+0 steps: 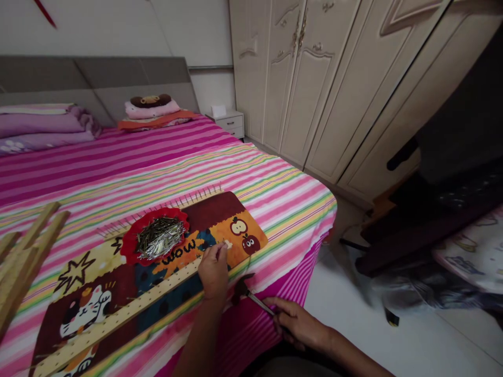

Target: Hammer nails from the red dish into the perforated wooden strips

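My left hand [214, 269] is closed in a pinch at the right end of a pale wooden strip [133, 302]. Whatever its fingertips hold is too small to make out. The strip has a row of small holes and a few nails poking out near its left end. It lies across a patterned mat [208, 209]. In my right hand [296, 322] is a hammer [260, 302], gripped by its handle, its dark head beside the bed's near edge. A red scalloped bowl [129, 246] full of loose metal nails [163, 238] stands on the mat.
Behind the bowl, another strip [202, 197] bristles with upright nails. Several bare wooden strips [39, 230] lie at the left on the striped bed [283, 188]. Folded bedding [43, 125] sits near the headboard. A wardrobe [314, 94] and draped clothes [451, 209] stand right.
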Action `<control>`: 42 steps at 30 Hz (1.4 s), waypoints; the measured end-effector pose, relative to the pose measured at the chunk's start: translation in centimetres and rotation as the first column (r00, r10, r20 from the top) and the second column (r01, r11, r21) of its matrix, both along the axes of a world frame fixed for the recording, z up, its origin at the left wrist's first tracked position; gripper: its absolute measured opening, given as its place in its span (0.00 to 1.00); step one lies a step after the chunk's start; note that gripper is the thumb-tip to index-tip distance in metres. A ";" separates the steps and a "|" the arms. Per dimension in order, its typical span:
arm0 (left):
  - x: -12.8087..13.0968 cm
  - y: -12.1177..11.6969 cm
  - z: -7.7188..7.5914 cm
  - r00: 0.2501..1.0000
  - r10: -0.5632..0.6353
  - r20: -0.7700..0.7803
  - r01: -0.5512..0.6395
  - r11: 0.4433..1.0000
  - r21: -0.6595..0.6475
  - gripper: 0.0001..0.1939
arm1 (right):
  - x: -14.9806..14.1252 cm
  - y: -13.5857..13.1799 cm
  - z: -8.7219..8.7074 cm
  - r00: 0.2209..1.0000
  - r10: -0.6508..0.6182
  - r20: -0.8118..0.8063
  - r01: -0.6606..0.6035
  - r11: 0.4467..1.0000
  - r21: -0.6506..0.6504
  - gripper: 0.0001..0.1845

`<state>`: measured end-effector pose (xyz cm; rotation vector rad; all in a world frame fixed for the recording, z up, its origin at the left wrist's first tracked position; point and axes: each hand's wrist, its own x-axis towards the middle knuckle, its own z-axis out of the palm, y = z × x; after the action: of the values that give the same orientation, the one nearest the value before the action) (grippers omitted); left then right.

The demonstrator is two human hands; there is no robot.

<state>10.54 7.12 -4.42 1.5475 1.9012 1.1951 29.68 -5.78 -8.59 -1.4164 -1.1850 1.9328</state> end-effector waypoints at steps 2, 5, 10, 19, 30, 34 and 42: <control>0.0 0.1 -0.1 1.000 0.015 -0.007 -0.015 1.000 -0.004 0.12 | 0.0 -0.1 0.1 1.000 0.003 0.005 -0.003 1.000 0.012 0.30; 0.0 0.1 -0.2 0.999 0.026 -0.023 -0.026 1.000 -0.008 0.12 | -0.1 -0.1 0.2 1.000 0.009 0.008 -0.009 0.999 0.033 0.29; 0.2 0.2 -0.3 0.992 0.012 -0.126 -0.010 1.000 0.019 0.12 | -0.2 -0.1 0.0 1.000 0.009 0.010 -0.009 0.998 0.055 0.29; 0.7 0.2 -1.1 0.956 -0.017 -0.294 0.044 0.995 0.087 0.12 | 0.1 0.1 4.0 0.981 -0.191 0.043 0.179 0.962 0.206 0.29; 1.0 0.0 -1.1 0.924 -0.005 -0.381 0.039 0.996 0.079 0.11 | -1.4 6.4 11.4 0.911 -0.136 0.388 -0.224 0.626 0.747 0.26; 1.0 0.0 -1.2 0.911 0.009 -0.412 0.021 0.997 0.070 0.11 | -1.4 5.6 11.2 0.910 -0.117 0.397 -0.219 0.679 0.701 0.27; 0.8 0.1 -1.6 0.952 -0.013 -0.304 0.047 0.993 0.104 0.10 | 0.1 3.1 9.3 0.927 -0.174 0.333 -0.073 0.785 0.615 0.26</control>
<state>11.39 7.21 -5.98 1.9066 2.0185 1.1174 29.78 -2.72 0.74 -1.4350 -1.7310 1.0669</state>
